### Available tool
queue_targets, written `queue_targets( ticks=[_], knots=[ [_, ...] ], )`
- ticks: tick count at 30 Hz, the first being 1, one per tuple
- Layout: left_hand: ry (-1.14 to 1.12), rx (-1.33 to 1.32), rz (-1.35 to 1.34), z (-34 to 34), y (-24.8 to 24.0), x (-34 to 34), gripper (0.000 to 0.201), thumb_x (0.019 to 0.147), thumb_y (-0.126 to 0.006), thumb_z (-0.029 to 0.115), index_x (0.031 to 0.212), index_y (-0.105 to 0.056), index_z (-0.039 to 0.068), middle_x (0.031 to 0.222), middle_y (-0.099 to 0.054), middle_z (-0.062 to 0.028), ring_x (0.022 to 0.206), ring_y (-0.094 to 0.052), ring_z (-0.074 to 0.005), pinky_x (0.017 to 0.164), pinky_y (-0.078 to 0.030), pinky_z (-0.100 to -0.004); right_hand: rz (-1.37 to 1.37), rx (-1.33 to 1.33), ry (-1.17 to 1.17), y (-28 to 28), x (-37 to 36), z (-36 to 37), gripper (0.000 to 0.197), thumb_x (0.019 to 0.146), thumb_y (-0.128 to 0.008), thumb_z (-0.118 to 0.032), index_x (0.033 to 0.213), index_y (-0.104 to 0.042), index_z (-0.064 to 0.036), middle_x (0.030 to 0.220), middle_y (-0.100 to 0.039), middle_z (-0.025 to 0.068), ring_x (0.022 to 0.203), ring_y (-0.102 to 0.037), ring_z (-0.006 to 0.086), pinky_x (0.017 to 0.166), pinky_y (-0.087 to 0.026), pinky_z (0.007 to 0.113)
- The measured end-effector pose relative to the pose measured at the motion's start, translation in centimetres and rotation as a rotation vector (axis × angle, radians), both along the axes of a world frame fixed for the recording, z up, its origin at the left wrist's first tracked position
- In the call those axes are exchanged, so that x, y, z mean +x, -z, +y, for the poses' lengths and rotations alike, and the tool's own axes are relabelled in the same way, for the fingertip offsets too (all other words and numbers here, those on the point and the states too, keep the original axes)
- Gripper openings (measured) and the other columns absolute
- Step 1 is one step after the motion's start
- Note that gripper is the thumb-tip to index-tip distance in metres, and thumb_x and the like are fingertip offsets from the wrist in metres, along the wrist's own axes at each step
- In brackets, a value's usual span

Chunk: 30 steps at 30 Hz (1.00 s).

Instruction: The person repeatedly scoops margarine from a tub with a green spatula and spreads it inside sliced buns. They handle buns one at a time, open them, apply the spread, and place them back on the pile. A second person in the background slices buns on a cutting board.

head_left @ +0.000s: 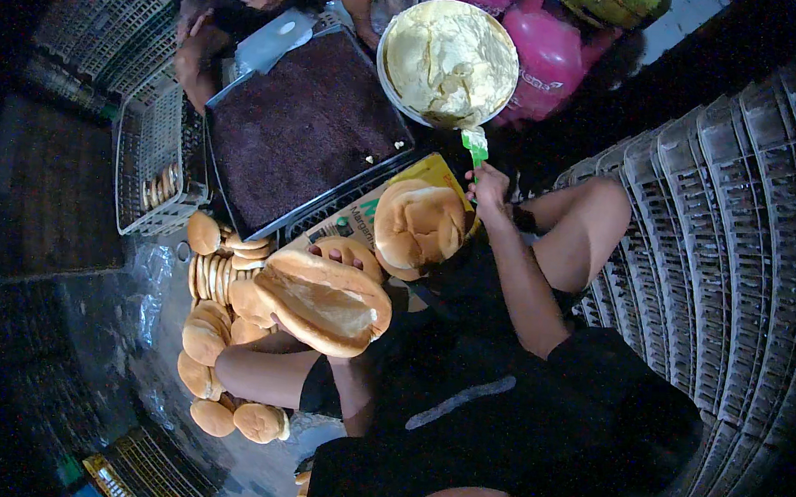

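Observation:
My left hand [336, 256] holds a large split bread bun [326, 306], its pale inner side facing up and its crust beneath. The fingers curl over its far edge. My right hand [488, 186] is closed around the green handle of a spatula [475, 144], whose blade carries pale cream. The blade is at the near rim of a round tub [398, 103] filled with cream [451, 56]. Between my hands, another large bun [417, 227] rests on a printed cardboard box [331, 222]. One more bun [348, 250] shows partly behind the held one.
A dark tray of brown crumbs [305, 124] lies left of the tub. A co-worker's hand [200, 54] is beside a scraper [274, 40] there. Several buns [206, 337] are stacked at the left. Plastic crates [154, 142] stand left, with stacked crates [691, 230] right. Pink bags [542, 61] lie behind.

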State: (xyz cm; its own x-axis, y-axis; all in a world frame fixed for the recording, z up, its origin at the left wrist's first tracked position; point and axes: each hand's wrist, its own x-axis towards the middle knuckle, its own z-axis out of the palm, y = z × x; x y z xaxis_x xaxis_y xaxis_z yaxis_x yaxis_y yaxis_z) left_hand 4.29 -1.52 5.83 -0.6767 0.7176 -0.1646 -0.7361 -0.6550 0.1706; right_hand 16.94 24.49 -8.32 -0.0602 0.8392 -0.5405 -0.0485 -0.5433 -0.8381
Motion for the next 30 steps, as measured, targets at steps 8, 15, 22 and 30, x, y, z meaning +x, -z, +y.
queue_targets(
  ticks=[8,15,22,30],
  knots=[
    [0.091,0.176,-0.006,0.0,2.2,-1.2,0.087,0.069,-0.058,0.062,0.130,-0.032,0.005,0.126,-0.039,-0.0191,0.116,-0.039,-0.0332,0.105,-0.022,-0.0494,0.037,0.131,0.072,0.2,-0.7,0.6,0.031,0.089,-0.046,-0.007,0.119,-0.049,-0.0054,0.067,-0.052,0.0043,0.041,-0.036,0.0084,0.034,-0.033,0.024],
    [0.052,0.057,-0.030,-0.2,2.9,-1.3,0.086,0.068,-0.055,0.066,0.129,-0.036,0.008,0.128,-0.038,-0.0171,0.117,-0.039,-0.0322,0.103,-0.025,-0.0494,0.178,0.145,0.139,-0.7,-0.6,0.3,0.033,0.089,-0.047,-0.009,0.122,-0.048,-0.0062,0.069,-0.052,0.0052,0.041,-0.036,0.0084,0.036,-0.034,0.024],
    [0.037,0.060,-0.026,-0.8,3.5,-1.6,0.079,0.071,-0.051,0.065,0.129,-0.036,0.012,0.129,-0.039,-0.0153,0.117,-0.040,-0.0324,0.100,-0.029,-0.0504,0.267,0.152,0.028,-1.9,-0.6,1.7,0.034,0.089,-0.046,-0.008,0.123,-0.046,-0.0071,0.071,-0.052,0.0044,0.044,-0.036,0.0078,0.037,-0.033,0.023],
    [-0.108,-0.152,0.071,-0.3,2.3,-4.4,0.071,0.076,-0.046,0.064,0.130,-0.037,0.018,0.129,-0.041,-0.0126,0.116,-0.042,-0.0329,0.096,-0.035,-0.0518,0.305,0.302,-0.260,-11.9,-1.2,-3.5,0.037,0.089,-0.047,-0.010,0.126,-0.044,-0.0078,0.076,-0.051,0.0037,0.046,-0.036,0.0059,0.040,-0.032,0.020]
  ],
)
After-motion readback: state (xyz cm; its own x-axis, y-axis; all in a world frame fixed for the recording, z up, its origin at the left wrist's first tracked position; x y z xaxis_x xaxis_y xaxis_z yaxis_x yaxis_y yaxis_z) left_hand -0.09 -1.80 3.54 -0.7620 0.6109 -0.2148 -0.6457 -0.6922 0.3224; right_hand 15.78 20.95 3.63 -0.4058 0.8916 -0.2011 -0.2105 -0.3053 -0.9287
